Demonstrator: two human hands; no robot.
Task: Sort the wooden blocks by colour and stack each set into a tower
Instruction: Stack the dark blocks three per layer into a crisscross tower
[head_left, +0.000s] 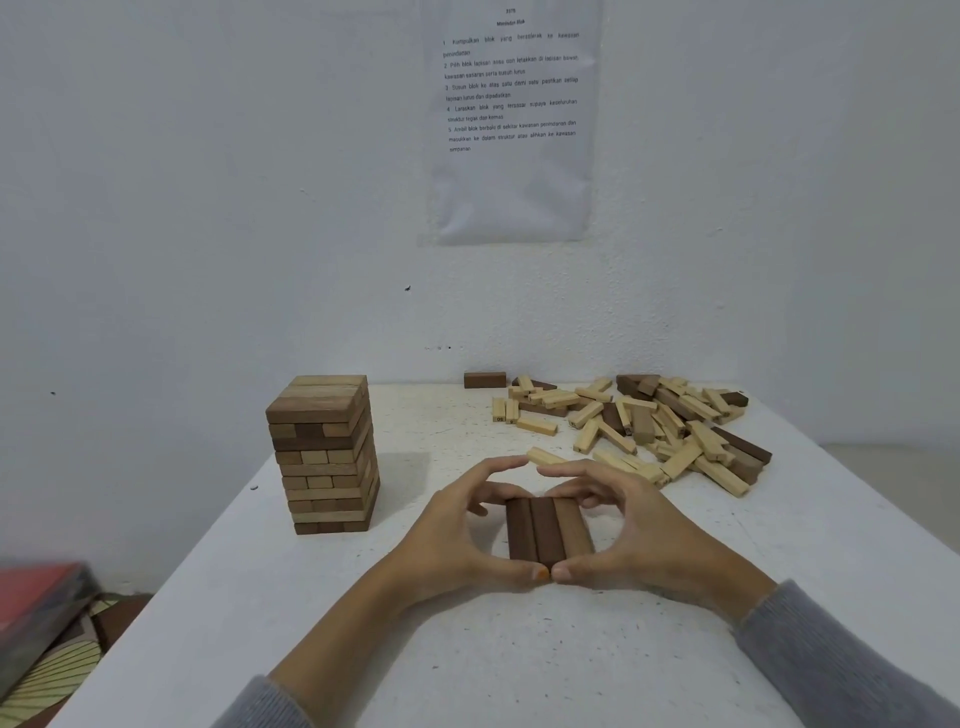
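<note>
Right in front of the person, near the middle of the white table (467, 649), a row of three brown blocks (548, 530) lies flat, side by side and touching, two dark and the right-hand one a shade lighter. Both hands are cupped round it. The left hand (457, 530) and the right hand (639, 525) have their thumbs pressed together against the near ends, their forefingers arch over the far ends with the tips close but apart, and the lower fingers curl in at the far corners. The far ends of the row are hidden behind those fingers. To the left stands a finished tower (324, 457) of mixed tan and brown layers, upright, well apart from the hands. At the far right of the table sprawls a loose heap of blocks (649, 431), mostly pale with some dark ones half buried, so I can't count them. One lone dark block (484, 380) sits against the wall just left of the heap. Grey sleeves (852, 660) run out of the bottom edge. A printed sheet (511, 119) hangs on the wall, its top cut off and its lines too small to read surely. Low on the left, a red flat thing (36, 597) is blurred and cropped. I can't tell whether it is a box or a lid, or what it holds.
</note>
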